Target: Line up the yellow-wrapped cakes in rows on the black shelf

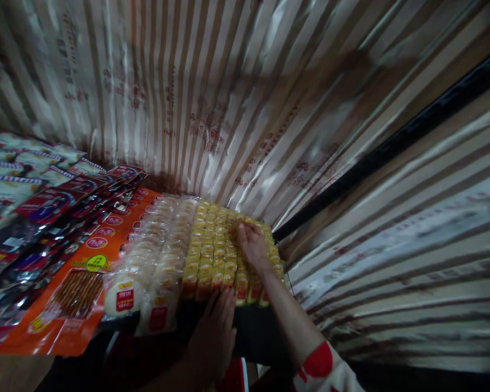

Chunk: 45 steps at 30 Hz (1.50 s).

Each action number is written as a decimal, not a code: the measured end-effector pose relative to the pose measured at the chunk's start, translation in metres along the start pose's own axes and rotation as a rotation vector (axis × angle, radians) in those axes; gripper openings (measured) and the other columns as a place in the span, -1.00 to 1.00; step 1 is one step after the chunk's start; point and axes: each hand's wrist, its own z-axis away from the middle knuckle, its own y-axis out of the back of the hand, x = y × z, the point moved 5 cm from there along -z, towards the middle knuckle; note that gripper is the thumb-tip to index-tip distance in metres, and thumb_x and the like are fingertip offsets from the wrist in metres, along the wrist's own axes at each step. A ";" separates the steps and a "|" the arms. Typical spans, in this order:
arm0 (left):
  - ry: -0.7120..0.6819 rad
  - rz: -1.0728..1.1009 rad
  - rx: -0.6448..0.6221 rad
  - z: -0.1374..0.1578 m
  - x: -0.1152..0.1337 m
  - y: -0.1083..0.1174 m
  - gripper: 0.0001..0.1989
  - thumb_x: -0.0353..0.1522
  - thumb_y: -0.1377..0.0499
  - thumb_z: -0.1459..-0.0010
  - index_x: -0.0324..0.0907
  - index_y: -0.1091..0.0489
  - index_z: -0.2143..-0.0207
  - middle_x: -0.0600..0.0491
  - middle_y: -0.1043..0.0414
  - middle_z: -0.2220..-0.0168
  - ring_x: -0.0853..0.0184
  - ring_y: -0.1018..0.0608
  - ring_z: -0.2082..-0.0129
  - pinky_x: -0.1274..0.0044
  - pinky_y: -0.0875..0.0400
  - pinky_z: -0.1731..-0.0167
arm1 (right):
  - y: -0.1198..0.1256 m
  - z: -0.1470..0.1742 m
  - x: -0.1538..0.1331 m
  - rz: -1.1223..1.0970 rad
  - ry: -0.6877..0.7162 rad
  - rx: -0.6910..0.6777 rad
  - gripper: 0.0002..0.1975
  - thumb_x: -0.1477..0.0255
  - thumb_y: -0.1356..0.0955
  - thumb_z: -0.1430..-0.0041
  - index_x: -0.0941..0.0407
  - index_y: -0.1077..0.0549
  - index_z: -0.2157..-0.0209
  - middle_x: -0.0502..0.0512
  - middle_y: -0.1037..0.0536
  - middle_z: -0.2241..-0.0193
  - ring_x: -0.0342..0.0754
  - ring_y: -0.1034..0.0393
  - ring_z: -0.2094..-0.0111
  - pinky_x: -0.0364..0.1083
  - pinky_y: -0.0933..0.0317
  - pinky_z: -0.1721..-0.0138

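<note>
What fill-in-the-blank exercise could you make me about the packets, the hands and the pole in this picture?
1. The hand reaching farther over the small yellow wrapped packets is the ____ one.
2. The flat, glossy packet showing thin brown sticks is mostly ____.
3. In the picture, round, white, clear-wrapped packages lie just ____ of the yellow packets.
4. The long, straight pole is ____.

Missing words: right; orange; left; black.

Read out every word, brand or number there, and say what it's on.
None reads clearly; too small or blurred:
Orange packet: lettering in pink ovals.
Clear bags: red labels.
Yellow packs: tiny print.
Dark packets, white packets: printing.
Striped sheeting: reddish characters.
</note>
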 end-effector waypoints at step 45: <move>0.002 0.009 -0.017 -0.003 -0.001 0.005 -0.44 -0.29 0.06 -0.26 -0.35 -0.03 -0.26 -0.10 -0.05 -0.27 0.18 -0.05 -0.29 0.33 -0.02 -0.19 | -0.043 -0.072 0.017 -0.087 -0.074 -0.129 -0.36 0.18 0.03 -0.33 0.19 -0.55 0.26 0.26 -0.58 0.20 0.03 -0.35 -0.01 0.01 -0.07 -0.14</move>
